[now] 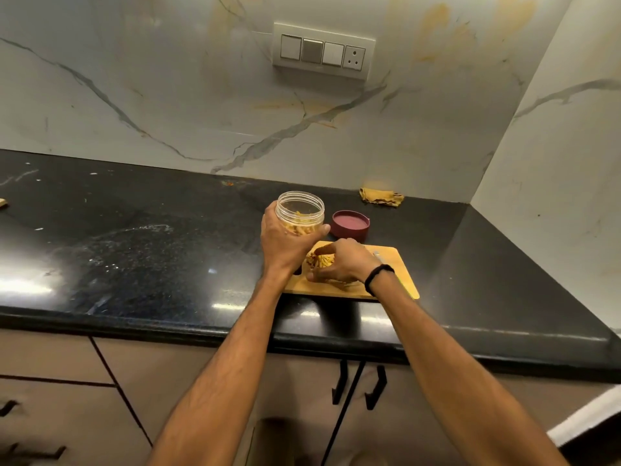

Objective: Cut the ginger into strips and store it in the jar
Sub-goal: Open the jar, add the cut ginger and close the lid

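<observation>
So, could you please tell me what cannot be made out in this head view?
Head view only:
1. Ginger strips: the right hand covers most of the pile.
2. Jar: the left hand wraps its lower part, hiding how full it is.
3. Slim pale tool on the cutting board, perhaps the knife: the right wrist hides most of it.
4. Pale object at the left edge: cut off by the frame.

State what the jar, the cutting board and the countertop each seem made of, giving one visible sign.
Jar: clear plastic, probably; see-through ribbed wall.
Cutting board: wood or bamboo; tan, matte surface.
Countertop: polished dark stone, likely granite; speckles, glossy reflections.
</observation>
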A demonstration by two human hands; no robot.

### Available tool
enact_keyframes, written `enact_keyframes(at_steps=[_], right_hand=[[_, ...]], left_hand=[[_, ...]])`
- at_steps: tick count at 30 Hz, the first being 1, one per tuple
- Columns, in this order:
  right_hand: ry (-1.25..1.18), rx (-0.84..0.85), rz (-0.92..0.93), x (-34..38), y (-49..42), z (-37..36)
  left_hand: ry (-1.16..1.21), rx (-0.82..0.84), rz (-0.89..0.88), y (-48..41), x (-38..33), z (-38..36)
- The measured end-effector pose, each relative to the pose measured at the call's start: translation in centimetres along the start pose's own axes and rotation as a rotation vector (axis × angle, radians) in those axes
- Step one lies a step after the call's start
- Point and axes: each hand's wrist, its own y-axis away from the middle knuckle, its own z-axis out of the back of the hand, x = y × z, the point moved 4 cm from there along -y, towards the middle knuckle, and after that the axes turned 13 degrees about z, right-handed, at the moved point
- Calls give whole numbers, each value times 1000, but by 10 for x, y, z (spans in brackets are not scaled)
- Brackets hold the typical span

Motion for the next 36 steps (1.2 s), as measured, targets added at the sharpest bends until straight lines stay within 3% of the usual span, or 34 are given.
enact_keyframes(at_steps=[7,13,15,19,23,27,33,36], right_hand=[[-2,-182,18,2,2,9],[-79,-236,-18,-7,2,16],[-283,-280,-82,-21,5,20],[-920,-421,-206,-46,15,33],[-1263,-551,-139,-45,17,61],[-1175,-508,-19,-18,7,88],[-662,-372,-3,25,-15,88],[-743,-431,11,28,-17,85]], left_hand=[[-3,13,-17,1,0,-2],[-33,35,-36,3,-1,-3],[-53,55,-49,3,-1,-4],[-102,97,-81,2,0,-6],[-123,125,-92,1,2,-8],[-159,135,-126,2,1,-10],[-172,147,-111,6,-1,-11],[-176,143,-105,4,-1,-10]])
